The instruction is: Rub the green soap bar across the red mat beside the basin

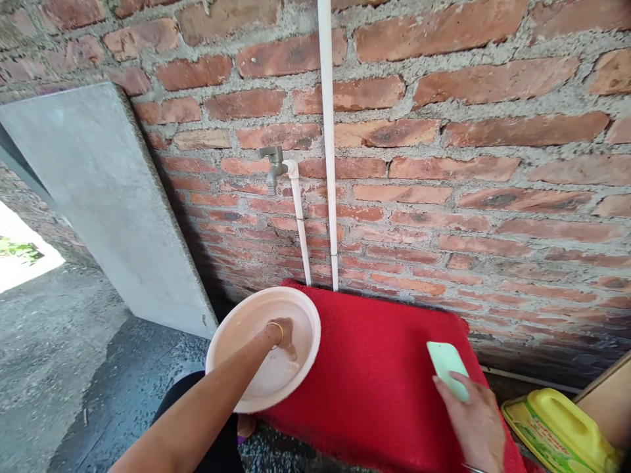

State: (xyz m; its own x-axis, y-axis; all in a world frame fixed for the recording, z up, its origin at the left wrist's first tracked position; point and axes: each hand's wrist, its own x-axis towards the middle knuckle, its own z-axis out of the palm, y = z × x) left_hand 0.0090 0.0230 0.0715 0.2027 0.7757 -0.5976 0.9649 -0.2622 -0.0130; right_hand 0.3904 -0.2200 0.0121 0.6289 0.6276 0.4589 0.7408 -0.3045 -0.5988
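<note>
My left hand [286, 336] dips into the water of a pale pink basin [311, 351]; a thin gold bangle circles the wrist. The water blurs its fingers, so I cannot make out whether they are closed. On the right, my right hand [476, 417] grips a pale green, flat oblong block [447, 362] with rounded corners. Its underside is hidden. Both the block and that hand are over a red, fuzzy cloth or mat [374, 368], spread flat on a low slab. The basin rests partly over the cloth's left end.
A grey tap [274, 167] on a white pipe [300, 230] stands by the brick wall [473, 151]. Another white pipe [327, 131] runs up the wall. A concrete slab [108, 197] leans at left. A yellow jug [557, 427] sits at lower right. The floor at left [138, 368] looks wet.
</note>
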